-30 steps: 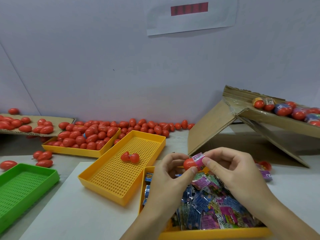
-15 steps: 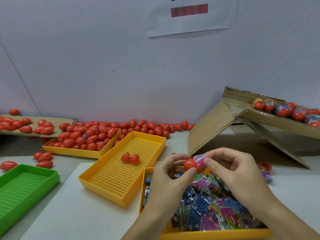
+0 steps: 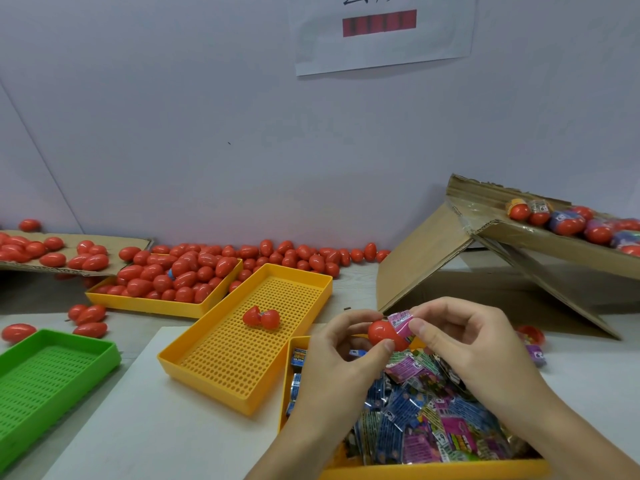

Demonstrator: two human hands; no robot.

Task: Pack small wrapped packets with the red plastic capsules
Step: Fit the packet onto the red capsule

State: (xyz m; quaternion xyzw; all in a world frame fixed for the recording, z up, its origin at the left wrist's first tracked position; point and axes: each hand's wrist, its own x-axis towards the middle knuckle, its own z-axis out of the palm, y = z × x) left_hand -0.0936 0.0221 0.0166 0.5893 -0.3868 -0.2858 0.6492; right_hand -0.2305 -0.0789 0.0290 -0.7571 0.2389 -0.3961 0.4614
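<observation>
- Capsule half [image 3: 381, 333], red plastic, sits pinched between my left hand's [image 3: 341, 355] thumb and fingertips, above the near yellow tray's [image 3: 450, 470] far end.
- My right hand [image 3: 460, 344] pinches a pink wrapped packet [image 3: 400, 322] at its edge, touching the capsule's rim.
- Both look light; I judge the shell stiff and slick, so I'd grip its sides, and the crinkly foil soft enough to fold in.
- Below lie loose packets [image 3: 433, 424]; an opened capsule [image 3: 261, 317] rests in the perforated tray [image 3: 242, 382].
</observation>
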